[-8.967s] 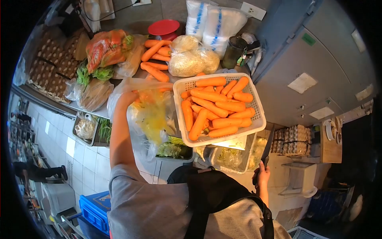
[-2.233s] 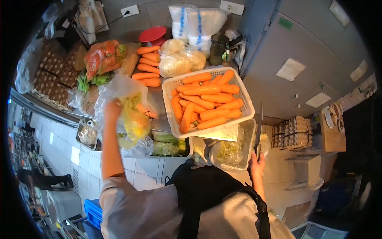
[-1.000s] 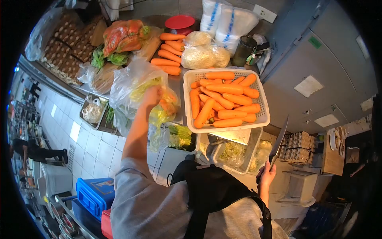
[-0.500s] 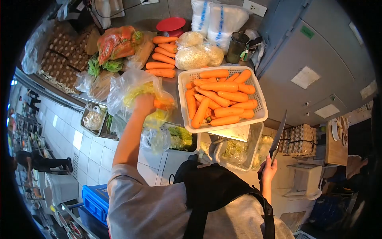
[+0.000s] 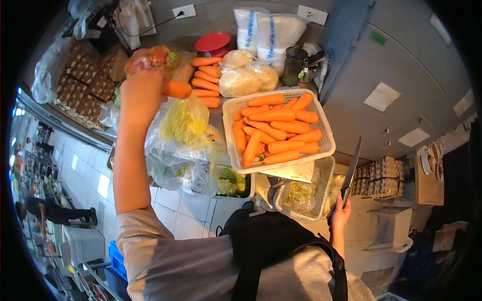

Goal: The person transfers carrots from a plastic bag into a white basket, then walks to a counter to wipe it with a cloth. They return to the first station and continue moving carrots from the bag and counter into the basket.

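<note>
At the far left edge of the counter (image 5: 221,113) sit brown egg trays (image 5: 80,83). Next to them the left hand (image 5: 143,90) is lifted high, arm straight up from the shoulder, with its fingers closed around one carrot (image 5: 176,89) — the carrot sticks out to the right, above a clear plastic bag (image 5: 181,145) that slumps over the counter's front edge. Behind the hand lies a pile of loose carrots (image 5: 203,80) near the back edge. To the right is a white basket (image 5: 278,129) full of carrots, hanging a little over the front edge. Farthest right, down low by the hip, the right hand (image 5: 341,213) is closed around the handle of a knife (image 5: 351,168), blade pointing up and away. What could go wrong: the bag looks floppy and half off the edge, so it could slide down and spill. The basket could tip, since part of it has nothing under it. The knife is bare and held beside the body — a quick turn could bump it into something.
</note>
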Demonstrator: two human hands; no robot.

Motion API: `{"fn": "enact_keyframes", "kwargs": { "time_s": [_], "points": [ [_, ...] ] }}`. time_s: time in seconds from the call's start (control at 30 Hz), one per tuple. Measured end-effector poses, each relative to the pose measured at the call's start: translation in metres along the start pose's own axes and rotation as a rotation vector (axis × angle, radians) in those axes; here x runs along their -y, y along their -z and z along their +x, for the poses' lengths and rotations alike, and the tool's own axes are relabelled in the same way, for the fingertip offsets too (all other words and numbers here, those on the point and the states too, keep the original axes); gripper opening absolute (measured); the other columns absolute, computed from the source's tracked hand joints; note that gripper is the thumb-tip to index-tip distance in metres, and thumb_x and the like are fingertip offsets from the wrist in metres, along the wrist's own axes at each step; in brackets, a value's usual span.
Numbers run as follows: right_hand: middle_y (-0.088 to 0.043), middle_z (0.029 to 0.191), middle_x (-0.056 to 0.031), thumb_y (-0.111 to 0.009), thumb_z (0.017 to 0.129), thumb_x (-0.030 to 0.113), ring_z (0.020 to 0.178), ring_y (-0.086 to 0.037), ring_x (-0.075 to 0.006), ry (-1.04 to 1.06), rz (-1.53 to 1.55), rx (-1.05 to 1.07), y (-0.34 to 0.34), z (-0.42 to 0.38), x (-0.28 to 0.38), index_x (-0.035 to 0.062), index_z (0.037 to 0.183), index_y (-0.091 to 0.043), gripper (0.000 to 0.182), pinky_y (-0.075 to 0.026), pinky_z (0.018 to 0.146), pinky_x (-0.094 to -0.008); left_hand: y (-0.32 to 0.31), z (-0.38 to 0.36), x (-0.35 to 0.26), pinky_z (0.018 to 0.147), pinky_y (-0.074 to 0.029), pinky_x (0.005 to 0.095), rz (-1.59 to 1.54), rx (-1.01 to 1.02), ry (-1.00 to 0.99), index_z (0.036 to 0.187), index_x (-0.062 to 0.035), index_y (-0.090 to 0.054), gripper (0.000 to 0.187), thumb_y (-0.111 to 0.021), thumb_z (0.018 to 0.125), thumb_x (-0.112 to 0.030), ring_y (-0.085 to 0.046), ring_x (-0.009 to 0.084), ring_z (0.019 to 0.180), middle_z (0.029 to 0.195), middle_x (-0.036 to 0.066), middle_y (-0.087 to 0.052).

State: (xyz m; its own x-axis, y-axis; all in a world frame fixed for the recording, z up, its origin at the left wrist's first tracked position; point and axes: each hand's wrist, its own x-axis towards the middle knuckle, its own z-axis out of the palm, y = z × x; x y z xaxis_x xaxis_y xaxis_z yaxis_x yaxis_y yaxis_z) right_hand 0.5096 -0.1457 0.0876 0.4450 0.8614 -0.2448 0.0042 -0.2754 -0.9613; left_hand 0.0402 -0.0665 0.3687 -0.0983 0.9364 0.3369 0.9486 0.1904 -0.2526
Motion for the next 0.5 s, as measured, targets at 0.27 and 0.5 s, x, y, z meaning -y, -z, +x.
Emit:
{"fn": "enact_keyframes", "kwargs": {
  "time_s": [0.27,0.5],
  "points": [
    [-0.047,0.064,0.0019,-0.056,0.088,0.017,0.048,-0.042,-0.0055,0.429,-0.114,0.061,0.0,-0.009,-0.016,0.0074,0.096,-0.048,0.015,-0.035,0.041,-0.0209,-0.06,0.009,-0.119,0.076,-0.048,0.031,-1.164,-0.14,-0.082,0.108,-0.0045,-0.062,0.044,-0.076,0.069,-0.021,-0.062,0.0179,0.085,0.09,0.009,-0.066],
    [-0.054,0.069,-0.0105,-0.062,0.083,0.02,0.059,-0.054,-0.0199,0.508,-0.321,0.067,-0.012,-0.035,0.026,0.0016,0.106,-0.051,0.032,-0.043,0.055,-0.0319,-0.109,-0.03,-0.266,0.079,-0.047,0.0235,-1.832,0.532,-0.108,0.111,0.0028,-0.058,0.043,-0.075,0.074,-0.013,-0.058,0.0109,0.09,0.098,0.007,-0.065]
  ]
}}
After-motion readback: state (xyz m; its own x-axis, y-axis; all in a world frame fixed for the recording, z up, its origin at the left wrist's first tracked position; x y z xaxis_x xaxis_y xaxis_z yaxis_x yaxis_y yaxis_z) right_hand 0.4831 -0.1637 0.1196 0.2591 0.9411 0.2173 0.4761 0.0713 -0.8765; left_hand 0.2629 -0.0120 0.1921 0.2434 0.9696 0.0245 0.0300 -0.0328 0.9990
